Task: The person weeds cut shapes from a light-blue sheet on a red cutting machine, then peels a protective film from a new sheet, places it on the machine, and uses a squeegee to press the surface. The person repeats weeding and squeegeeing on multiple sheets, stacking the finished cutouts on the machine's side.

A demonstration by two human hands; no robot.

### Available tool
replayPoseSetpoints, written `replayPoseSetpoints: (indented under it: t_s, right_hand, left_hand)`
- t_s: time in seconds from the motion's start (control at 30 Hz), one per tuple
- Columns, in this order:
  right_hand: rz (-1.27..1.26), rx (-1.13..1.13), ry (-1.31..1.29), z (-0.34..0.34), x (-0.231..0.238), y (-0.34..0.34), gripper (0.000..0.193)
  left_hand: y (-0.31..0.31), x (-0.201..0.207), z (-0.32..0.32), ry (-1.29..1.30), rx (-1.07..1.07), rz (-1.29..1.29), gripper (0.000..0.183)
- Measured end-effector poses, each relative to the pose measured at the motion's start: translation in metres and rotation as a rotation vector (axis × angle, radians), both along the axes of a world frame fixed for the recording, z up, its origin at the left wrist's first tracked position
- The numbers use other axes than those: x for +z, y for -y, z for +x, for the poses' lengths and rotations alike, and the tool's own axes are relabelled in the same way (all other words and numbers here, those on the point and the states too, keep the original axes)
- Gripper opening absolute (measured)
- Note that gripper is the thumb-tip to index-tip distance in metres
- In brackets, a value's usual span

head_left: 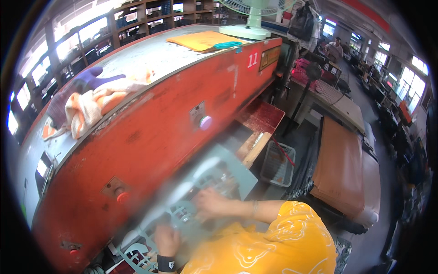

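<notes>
A pale blue-grey sheet lies below the front of a large red machine, partly under its edge. Curved cut-outs run through the sheet's near left part, and whitish rounded shapes lie along its middle. My right hand is over the middle of the sheet, its fingers curled down; whatever is in them is hidden. Nearer and to the left, my left hand, with a black band at the wrist, is low at the cut-out part. Haze and blur hide its fingers.
On the machine top lie a purple-and-grey glove, an orange-white cloth, a yellow sheet and a green fan. A grey plastic basket and stacked brown sheets stand right. A person is far off.
</notes>
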State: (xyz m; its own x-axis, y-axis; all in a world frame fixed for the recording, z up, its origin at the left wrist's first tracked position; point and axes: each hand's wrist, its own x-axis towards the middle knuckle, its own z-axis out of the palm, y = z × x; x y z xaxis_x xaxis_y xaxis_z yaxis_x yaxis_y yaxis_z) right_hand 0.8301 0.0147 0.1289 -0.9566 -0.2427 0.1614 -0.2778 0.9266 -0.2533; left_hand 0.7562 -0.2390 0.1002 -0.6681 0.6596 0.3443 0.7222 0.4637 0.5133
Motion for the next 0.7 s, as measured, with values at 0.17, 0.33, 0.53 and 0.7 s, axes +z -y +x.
replayPoseSetpoints:
  t_s: [0.17,0.33,0.53,0.7]
  right_hand:
    - [0.144,-0.036,0.069,0.004,0.009,0.011,0.029]
    - [0.157,0.030,-0.057,0.014,-0.005,0.012,0.028]
    - [0.049,0.004,-0.180,0.026,-0.023,0.015,0.029]
    - [-0.320,0.024,0.575,0.031,0.038,-0.013,0.031]
  left_hand:
    - [-0.004,0.000,0.013,-0.006,0.107,0.041,0.022]
    - [0.000,-0.014,0.024,-0.059,0.141,0.066,0.019]
    - [0.001,-0.030,0.038,-0.049,0.129,0.053,0.015]
    - [-0.001,-0.011,0.078,0.065,0.041,-0.023,0.020]
